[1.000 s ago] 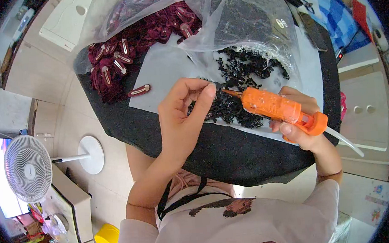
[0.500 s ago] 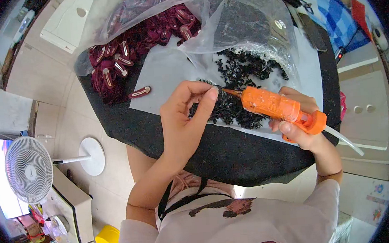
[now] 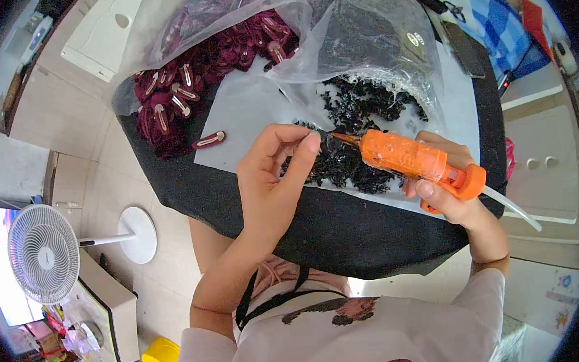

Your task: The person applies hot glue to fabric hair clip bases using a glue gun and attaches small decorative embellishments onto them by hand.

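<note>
My right hand [image 3: 442,176] is wrapped round an orange glue gun [image 3: 406,156], whose brown nozzle points left and a white glue stick trails from its back. Just left of the nozzle tip, my left hand [image 3: 275,172] pinches a small dark piece between thumb and forefinger; its shape is too small to make out. Beneath both hands lies a heap of small black pieces [image 3: 363,172] on a white sheet [image 3: 229,111]. Dark red fabric items with metal snap clips [image 3: 177,94] are piled at the upper left, and one clip [image 3: 209,140] lies apart from them.
A clear plastic bag [image 3: 366,32] spreads over the back of the black-covered table [image 3: 376,242]. Scissors [image 3: 454,11] and a dark flat object [image 3: 463,48] are at the back right. On the left stand a white fan [image 3: 45,255] and a yellow stool [image 3: 161,358].
The nozzle and the pinched piece have stayed close together, with only slight shifts of my left hand. The grips look the same.
</note>
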Motion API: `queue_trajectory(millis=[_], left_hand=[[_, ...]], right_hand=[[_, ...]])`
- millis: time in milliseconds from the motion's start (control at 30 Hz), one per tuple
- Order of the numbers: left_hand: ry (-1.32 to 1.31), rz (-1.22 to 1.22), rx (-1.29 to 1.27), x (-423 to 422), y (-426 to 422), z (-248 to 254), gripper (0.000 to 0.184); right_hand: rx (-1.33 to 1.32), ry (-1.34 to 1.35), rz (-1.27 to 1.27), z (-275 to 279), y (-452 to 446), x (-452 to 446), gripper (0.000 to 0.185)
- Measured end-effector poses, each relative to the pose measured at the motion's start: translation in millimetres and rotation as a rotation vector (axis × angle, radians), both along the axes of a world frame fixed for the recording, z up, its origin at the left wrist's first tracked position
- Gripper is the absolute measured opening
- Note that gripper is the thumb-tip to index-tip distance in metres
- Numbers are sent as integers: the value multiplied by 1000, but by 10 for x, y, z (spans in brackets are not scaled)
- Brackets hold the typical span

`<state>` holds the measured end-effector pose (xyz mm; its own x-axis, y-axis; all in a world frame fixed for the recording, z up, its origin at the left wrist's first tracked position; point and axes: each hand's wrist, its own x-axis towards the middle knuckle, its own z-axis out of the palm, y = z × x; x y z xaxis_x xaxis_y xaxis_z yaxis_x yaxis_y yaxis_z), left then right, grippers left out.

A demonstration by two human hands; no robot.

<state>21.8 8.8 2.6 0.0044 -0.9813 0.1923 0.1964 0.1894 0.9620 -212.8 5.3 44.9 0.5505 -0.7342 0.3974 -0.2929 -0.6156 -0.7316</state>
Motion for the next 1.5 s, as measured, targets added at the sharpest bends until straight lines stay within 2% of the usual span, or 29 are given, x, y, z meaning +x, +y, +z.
queue_trajectory(millis=[433,533,733,833,933,1033,1167,1267,1300,1367,1433,1467,1500], left_hand=[[49,4,-3,16,-4,-5,10],[47,34,-2,-3,-7,-10,10],[53,65,3,6,-3,-4,11],[61,67,11,0,-2,-2,12],[55,67,19,4,-5,9,12],[25,54,14,12,-12,-2,11],[20,26,11,-20,-2,-1,10],[23,-51,38,-57,33,-17,11],[30,-137,86,-66,52,9,12],[45,-314,190,-89,99,73,14],[150,-538,259,-158,141,111,20],[207,-628,274,-194,160,80,19],[262,-716,288,-235,175,41,17]], right_hand=[[45,20,-44,-12,23,-34,19],[17,-26,-29,-5,19,26,20],[-42,56,42,-11,-11,-17,22],[98,50,75,-16,-2,-14,23],[508,-63,-9,13,103,-79,25],[671,-323,-56,-69,188,-133,28],[619,-487,-93,-38,119,-78,35],[556,-439,-180,-16,102,-63,35],[541,-409,-213,10,101,-47,35],[521,-387,-212,80,107,23,22],[451,-314,-202,81,97,43,16],[377,-220,-130,11,45,-19,18],[368,-251,-99,4,62,-17,19]])
